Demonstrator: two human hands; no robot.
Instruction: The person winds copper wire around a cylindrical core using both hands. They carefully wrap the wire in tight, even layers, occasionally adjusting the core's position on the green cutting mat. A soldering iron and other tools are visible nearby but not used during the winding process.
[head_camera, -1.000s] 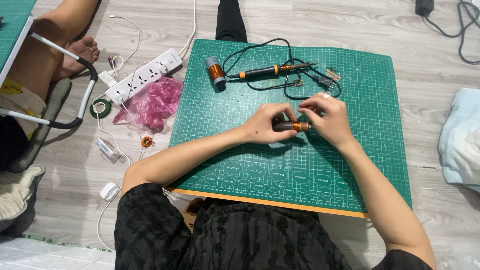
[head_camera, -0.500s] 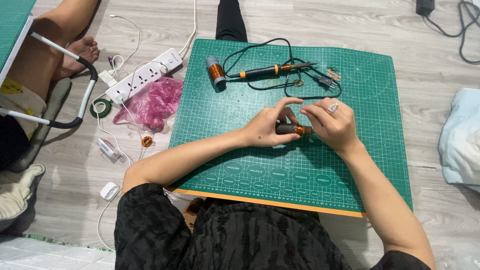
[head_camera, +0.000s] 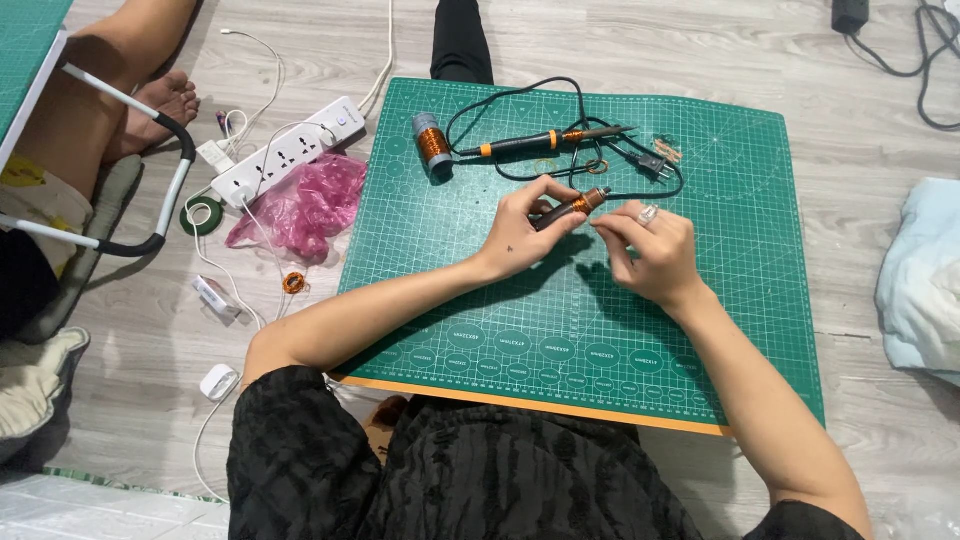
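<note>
Over a green cutting mat (head_camera: 700, 330) on the floor, my left hand (head_camera: 525, 228) grips a short dark rod wound with copper wire (head_camera: 577, 205), tilted up to the right. My right hand (head_camera: 650, 245), with a ring on one finger, pinches at the rod's copper-wound end; whether it holds a thin wire there I cannot tell. Just beyond my hands lie a black and orange soldering iron (head_camera: 530, 143) with its black cable and plug (head_camera: 650, 165), and a spool of copper wire (head_camera: 432, 142).
Left of the mat lie a white power strip (head_camera: 285, 152), a pink plastic bag (head_camera: 295, 205), a roll of green tape (head_camera: 203, 213), a small copper coil (head_camera: 292, 283) and white cables. Another person's bare foot (head_camera: 160, 105) rests at the upper left. A pale blue cloth (head_camera: 920, 280) lies at the right.
Both hands have shifted up and slightly left on the mat with the rod. The rod now tilts upward to the right, with my right hand at its tip.
</note>
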